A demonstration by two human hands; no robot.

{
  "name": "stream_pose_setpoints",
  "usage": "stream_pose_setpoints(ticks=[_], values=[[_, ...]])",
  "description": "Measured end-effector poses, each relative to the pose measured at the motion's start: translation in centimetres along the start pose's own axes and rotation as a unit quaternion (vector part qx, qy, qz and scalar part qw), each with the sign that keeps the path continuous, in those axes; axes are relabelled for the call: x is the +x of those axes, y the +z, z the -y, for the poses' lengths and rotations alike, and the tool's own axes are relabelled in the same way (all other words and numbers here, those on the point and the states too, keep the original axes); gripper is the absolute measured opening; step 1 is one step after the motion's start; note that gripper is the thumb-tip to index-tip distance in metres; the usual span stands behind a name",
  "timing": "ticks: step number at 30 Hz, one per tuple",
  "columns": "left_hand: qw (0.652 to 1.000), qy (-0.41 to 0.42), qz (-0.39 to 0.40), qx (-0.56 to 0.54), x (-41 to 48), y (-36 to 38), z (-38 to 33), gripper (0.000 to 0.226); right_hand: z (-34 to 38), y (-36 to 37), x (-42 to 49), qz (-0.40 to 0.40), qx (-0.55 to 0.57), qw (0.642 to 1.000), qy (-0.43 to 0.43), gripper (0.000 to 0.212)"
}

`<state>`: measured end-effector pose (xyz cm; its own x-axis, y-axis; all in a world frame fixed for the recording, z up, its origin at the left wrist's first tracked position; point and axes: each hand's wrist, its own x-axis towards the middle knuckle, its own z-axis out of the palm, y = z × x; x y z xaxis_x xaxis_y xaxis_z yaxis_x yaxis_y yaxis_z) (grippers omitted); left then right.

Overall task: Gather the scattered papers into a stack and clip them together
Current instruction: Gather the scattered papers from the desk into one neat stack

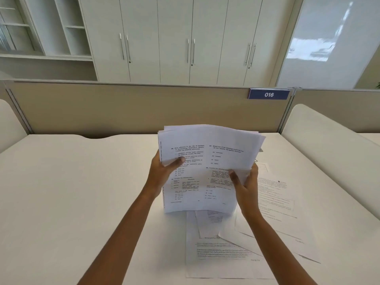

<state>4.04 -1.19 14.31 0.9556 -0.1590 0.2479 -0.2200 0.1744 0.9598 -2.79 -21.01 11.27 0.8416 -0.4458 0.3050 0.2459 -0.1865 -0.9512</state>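
A stack of printed white papers stands upright above the desk, its top edges uneven and fanned. My left hand grips the stack's left edge with the thumb across the front page. My right hand grips the lower right edge, thumb also on the front. Several loose printed sheets lie flat on the desk below and to the right of the stack, overlapping one another. A small metal object, possibly a clip, peeks out behind the stack's right edge; most of it is hidden.
The white desk stretches to the left. A beige partition with a blue "016" sign closes the far edge. White chair backs flank the right side. White cabinets stand behind.
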Motion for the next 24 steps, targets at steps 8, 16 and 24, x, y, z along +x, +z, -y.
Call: stream_pose_setpoints(ticks=[8, 16, 24], values=[[0.996, 0.000, -0.045, 0.072, -2.4, 0.3, 4.3, 0.033, -0.8, -0.3, -0.7, 0.007, -0.079, 0.994, 0.070, 0.029], [0.991, -0.038, -0.017, 0.125, -2.7, -0.6, 6.3, 0.104, -1.5, -0.5, -1.0, 0.044, -0.136, 0.985, 0.096, 0.035], [0.979, -0.056, -0.086, 0.178, -2.5, -0.7, 6.1, 0.044, -6.4, -1.9, -1.6, 0.114, -0.476, 0.846, 0.210, 0.076]])
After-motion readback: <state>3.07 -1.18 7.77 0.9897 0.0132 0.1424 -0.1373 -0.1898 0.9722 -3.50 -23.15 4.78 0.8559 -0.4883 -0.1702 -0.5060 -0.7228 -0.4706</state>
